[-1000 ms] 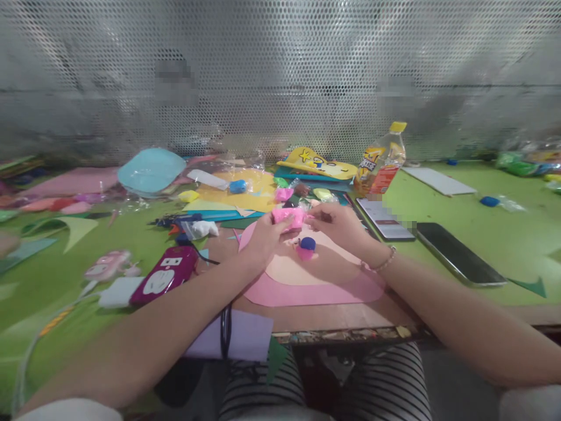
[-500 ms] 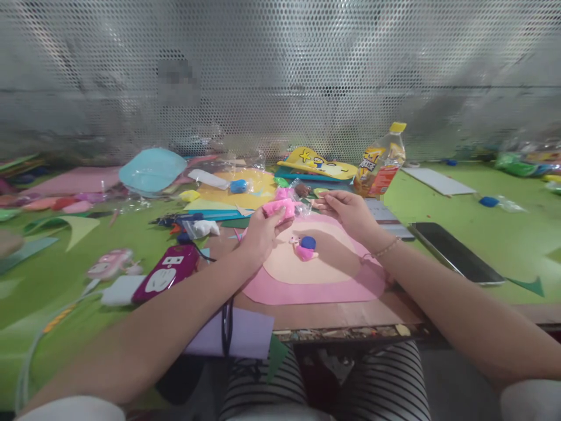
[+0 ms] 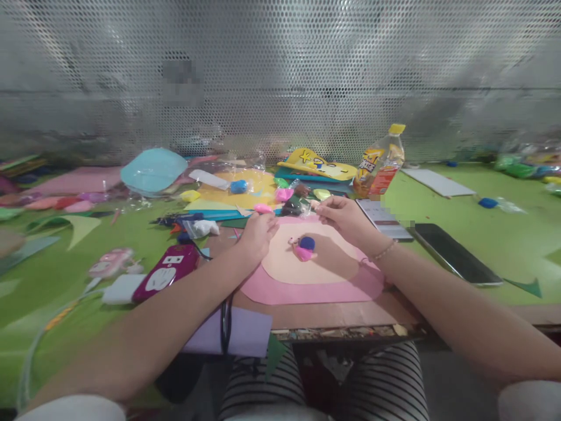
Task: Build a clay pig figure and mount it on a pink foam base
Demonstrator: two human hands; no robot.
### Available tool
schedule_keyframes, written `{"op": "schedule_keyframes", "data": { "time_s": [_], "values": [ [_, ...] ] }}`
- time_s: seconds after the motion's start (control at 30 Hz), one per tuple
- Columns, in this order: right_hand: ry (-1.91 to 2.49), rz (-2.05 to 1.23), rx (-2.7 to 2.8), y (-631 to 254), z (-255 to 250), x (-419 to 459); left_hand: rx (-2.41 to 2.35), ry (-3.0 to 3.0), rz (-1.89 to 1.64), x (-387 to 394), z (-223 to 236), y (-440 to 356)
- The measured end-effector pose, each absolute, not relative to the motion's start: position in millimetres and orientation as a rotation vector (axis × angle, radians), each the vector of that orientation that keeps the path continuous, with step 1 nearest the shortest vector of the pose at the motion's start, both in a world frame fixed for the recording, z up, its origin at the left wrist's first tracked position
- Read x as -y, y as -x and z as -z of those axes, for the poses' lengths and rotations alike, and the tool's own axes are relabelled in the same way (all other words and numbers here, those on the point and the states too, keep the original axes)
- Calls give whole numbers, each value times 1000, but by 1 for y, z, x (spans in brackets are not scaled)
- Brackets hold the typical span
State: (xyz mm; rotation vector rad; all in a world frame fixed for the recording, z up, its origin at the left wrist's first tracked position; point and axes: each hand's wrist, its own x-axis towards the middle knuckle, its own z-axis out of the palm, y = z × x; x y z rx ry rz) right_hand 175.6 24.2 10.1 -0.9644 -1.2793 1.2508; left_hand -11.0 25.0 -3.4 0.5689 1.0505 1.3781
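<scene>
Pink modelling clay [image 3: 263, 208] shows at the fingertips of my left hand [image 3: 258, 234], which is closed on it. My right hand [image 3: 344, 215] is closed in a pinch beside clear plastic film; what lies between its fingertips is too small to make out. Below and between both hands, a small snail figure [image 3: 304, 252] of pink clay, with a round blue clay shell [image 3: 307, 242], lies on a cream paper shape [image 3: 324, 272]. That shape rests on a larger pink paper shape [image 3: 307, 294]. Behind the hands sit a pink clay lump [image 3: 284, 195] and a dark clay packet [image 3: 291, 206].
A drink bottle [image 3: 380, 164] stands behind my right hand. A black phone [image 3: 456, 252] lies to the right. At left are a purple power bank [image 3: 169, 272] with cables and a white clay packet [image 3: 205, 228]. Yellow paper cutouts [image 3: 315, 165] lie at the back.
The pink clay in my left hand has shifted left, and less of it shows above the fingers. The dark packet behind has come into view. My right hand has barely moved.
</scene>
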Motion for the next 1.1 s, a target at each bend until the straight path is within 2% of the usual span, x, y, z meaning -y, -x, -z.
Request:
{"op": "schedule_keyframes", "data": {
  "time_s": [0.23,0.57,0.87,1.1],
  "values": [
    [922,-1404,1188,-166,-10,-20,-971,-487,-1386,-4,-3,1],
    [1039,-1178,1423,-171,-7,-20,-850,-654,-1430,-10,6,3],
    [1078,-1488,1308,-172,-7,-21,-971,-758,-1383,-8,2,3],
    [1065,-1339,1499,-174,-4,-25,-974,-833,-1370,-7,2,3]
  ]
}}
